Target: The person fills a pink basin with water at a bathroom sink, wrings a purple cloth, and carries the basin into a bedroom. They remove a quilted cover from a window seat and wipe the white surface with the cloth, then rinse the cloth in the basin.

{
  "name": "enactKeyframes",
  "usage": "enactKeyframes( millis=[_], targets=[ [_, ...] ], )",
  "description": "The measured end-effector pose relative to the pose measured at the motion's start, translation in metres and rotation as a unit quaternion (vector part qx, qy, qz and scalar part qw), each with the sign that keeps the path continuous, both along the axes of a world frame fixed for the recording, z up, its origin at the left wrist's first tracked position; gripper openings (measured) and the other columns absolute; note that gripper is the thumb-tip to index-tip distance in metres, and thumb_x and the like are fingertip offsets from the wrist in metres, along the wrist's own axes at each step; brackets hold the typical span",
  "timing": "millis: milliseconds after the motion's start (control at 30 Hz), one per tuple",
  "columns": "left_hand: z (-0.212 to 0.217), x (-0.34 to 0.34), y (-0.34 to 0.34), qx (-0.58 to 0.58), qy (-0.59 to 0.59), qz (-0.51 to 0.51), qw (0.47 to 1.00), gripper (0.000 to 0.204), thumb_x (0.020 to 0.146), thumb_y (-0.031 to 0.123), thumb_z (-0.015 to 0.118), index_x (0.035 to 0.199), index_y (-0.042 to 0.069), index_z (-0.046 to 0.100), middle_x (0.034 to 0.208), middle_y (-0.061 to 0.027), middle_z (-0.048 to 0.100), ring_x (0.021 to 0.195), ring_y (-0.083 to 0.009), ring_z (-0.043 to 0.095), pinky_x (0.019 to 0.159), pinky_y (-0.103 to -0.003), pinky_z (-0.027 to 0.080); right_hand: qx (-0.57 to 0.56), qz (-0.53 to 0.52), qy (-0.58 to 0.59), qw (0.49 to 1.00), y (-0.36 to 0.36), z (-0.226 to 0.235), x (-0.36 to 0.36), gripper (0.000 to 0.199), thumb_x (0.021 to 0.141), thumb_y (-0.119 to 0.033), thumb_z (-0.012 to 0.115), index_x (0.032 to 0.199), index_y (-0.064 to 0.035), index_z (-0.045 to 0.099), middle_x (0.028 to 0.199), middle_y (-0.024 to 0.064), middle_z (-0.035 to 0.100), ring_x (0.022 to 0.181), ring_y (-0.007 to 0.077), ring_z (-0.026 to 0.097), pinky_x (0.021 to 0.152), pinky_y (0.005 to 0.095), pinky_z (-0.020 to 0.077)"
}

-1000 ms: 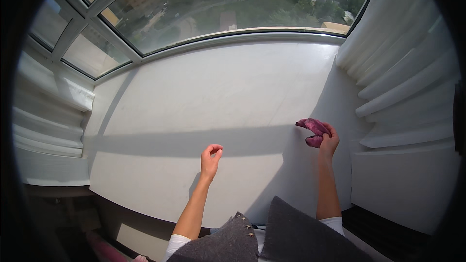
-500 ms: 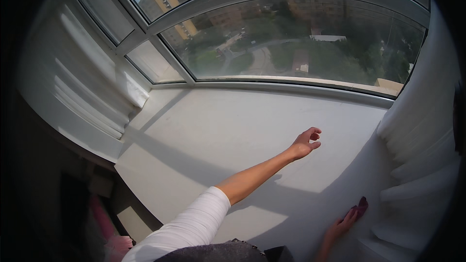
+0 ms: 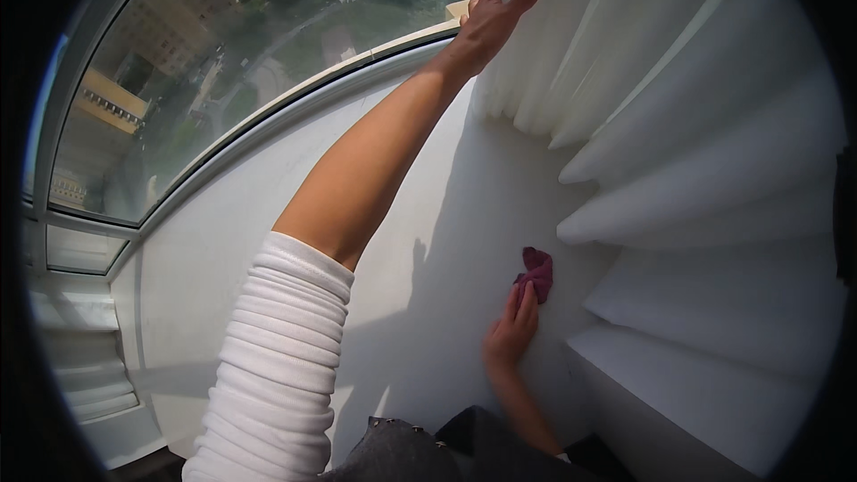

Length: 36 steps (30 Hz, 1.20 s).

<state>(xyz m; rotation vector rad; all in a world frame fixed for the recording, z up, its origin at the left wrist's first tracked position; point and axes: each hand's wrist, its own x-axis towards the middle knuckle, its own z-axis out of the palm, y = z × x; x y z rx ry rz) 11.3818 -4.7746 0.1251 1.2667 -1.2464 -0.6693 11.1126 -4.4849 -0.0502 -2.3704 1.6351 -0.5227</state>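
Observation:
My left hand (image 3: 493,25) is raised on an outstretched arm, thumb and fingers apart, in front of the window's corner and the edge of the white curtain (image 3: 616,45). Whether it touches the curtain, I cannot tell. Low on the right, my right hand (image 3: 513,332) presses a crumpled dark purple cloth (image 3: 537,275) against the white windowsill (image 3: 375,339). Part of the cloth sticks out beyond the fingertips.
The curtain's folds hang down to the sill along the right side. A curved window frame (image 3: 205,156) bounds the far left edge, with trees and buildings behind the glass. Another white curtain (image 3: 80,339) gathers at the left end.
My view has swung to the right. The left arm has stretched from above the sill up to the curtain edge, its fingers spreading wider. The right hand still has the purple cloth on the sill.

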Motion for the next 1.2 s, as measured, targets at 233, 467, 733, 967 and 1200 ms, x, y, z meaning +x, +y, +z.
enactKeyframes(
  millis=[233,467,733,967,1200],
  targets=[
    [0.014,-0.197,0.028,0.004,0.173,-0.269,0.947,0.077,0.093,0.047,0.04,0.145,0.001,0.006,0.139,-0.0211,0.039,0.132,-0.0335,0.034,0.111,-0.047,-0.007,0.044,-0.021,-0.025,0.998,0.006,0.002,0.008,0.058,0.076,-0.001,0.051,0.134,-0.0018,0.042,0.141,0.0192,0.033,0.126,0.0368,0.037,0.104,0.0455,0.0301],
    [0.049,-0.287,0.182,0.011,0.173,-0.575,0.8,0.091,0.083,0.031,0.062,0.143,-0.005,0.004,0.121,-0.0232,0.039,0.108,-0.0342,0.037,0.096,-0.039,0.031,0.11,-0.064,-0.023,0.992,-0.002,0.013,0.013,0.061,0.08,0.0,0.05,0.139,0.002,0.032,0.144,0.0271,0.024,0.132,0.0415,0.027,0.108,0.0473,0.023],
    [0.02,-0.26,0.235,-0.081,0.158,-0.484,0.857,0.086,0.073,0.025,0.069,0.141,-0.001,0.023,0.135,-0.0264,0.026,0.127,-0.0419,0.024,0.101,-0.049,0.027,0.043,-0.245,0.025,0.968,-0.021,-0.007,0.009,0.063,0.085,-0.011,0.052,0.139,0.0076,0.026,0.146,0.0283,0.019,0.132,0.0424,0.028,0.109,0.0459,0.0237],
    [0.0,-0.241,0.233,-0.079,0.232,-0.599,0.762,0.083,0.075,0.016,0.066,0.144,0.004,0.021,0.146,-0.0274,0.017,0.137,-0.0426,0.014,0.107,-0.053,0.021,-0.103,-0.337,-0.004,0.936,-0.063,-0.045,-0.026,0.063,0.085,-0.017,0.06,0.137,0.0018,0.031,0.143,0.0238,0.027,0.13,0.0405,0.031,0.107,0.0445,0.0285],
    [-0.013,-0.244,0.241,-0.078,0.226,-0.602,0.762,0.081,0.076,0.012,0.061,0.144,0.003,0.018,0.148,-0.0255,0.016,0.139,-0.0411,0.011,0.109,-0.049,0.02,-0.002,-0.288,-0.003,0.958,-0.069,-0.018,-0.027,0.06,0.085,-0.019,0.061,0.137,-0.0047,0.034,0.142,0.0227,0.026,0.13,0.0407,0.028,0.105,0.0453,0.0289]
  ],
)
